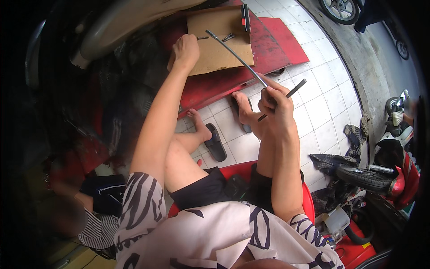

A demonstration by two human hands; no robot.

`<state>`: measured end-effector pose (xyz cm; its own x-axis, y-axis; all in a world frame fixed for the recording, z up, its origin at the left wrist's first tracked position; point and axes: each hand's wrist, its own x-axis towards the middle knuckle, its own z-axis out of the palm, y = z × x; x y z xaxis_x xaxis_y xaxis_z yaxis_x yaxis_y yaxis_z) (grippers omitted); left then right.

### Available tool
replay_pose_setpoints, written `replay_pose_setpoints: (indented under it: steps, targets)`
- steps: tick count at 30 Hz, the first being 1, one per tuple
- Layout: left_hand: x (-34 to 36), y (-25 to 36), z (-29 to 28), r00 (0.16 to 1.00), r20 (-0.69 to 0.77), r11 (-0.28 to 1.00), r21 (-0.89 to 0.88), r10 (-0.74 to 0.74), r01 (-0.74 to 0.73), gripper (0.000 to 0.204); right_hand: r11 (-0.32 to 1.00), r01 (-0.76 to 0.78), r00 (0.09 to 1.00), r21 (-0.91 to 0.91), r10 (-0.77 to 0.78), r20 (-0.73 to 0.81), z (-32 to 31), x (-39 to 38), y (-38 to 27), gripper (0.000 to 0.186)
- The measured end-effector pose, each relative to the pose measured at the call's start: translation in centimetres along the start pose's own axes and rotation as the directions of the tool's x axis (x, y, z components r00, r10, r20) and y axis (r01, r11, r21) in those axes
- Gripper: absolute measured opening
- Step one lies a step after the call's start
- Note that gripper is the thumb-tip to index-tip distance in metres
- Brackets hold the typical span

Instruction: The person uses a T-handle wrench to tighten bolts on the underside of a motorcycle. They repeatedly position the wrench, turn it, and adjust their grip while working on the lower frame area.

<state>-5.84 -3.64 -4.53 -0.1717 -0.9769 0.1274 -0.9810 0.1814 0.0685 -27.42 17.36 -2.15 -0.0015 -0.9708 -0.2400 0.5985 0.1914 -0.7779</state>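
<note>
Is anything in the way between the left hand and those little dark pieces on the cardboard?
Seen from here, yes: the long metal tool, held by the right hand, crosses between the left hand and the little dark pieces. How high above the cardboard, I can't tell.

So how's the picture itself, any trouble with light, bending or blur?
Head view: left side very dark, white floor tiles brightly lit; head view: pavement edge bows near the rim; head view: the other person's head is blurred, though the metal T-handle tool looks fairly clear.
</note>
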Motion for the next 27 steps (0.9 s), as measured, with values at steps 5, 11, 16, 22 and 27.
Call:
replay_pose_setpoints:
  steps: [5, 11, 16, 22, 27]
  targets:
    - [1.4, -0.8, 1.1, 0.999, 0.025, 0.999, -0.007, -0.032, 0.032, 0.016, 0.999, -0.043, 0.999, 0.005, 0.043, 0.023, -0.2, -0.1, -0.3, 0.042]
    - [1.1, -3.9, 0.8, 0.984, 0.131, 0.641, -0.747, -0.118, 0.176, 0.014, 0.996, -0.084, 0.996, -0.042, 0.086, 0.029, -0.6, -0.3, -0.5, 0.041]
    - [-2.7, -3.9, -3.0, 0.946, 0.321, -0.096, -0.944, -0.051, 0.315, 0.008, 0.996, -0.091, 0.991, -0.006, 0.090, -0.095, 2.0, -1.8, -1.7, 0.038]
    - [-5.4, -5.4, -5.1, 0.946, 0.288, -0.245, -0.938, -0.147, 0.247, 0.013, 0.992, -0.099, 0.992, 0.077, 0.104, -0.068, 3.2, -2.6, -1.2, 0.036]
    - [-6.6, -5.3, -7.1, 0.928, 0.312, -0.349, -0.909, -0.202, 0.230, 0.014, 1.000, -0.013, 1.000, -0.001, 0.013, -0.020, 3.3, -2.7, -0.4, 0.036]
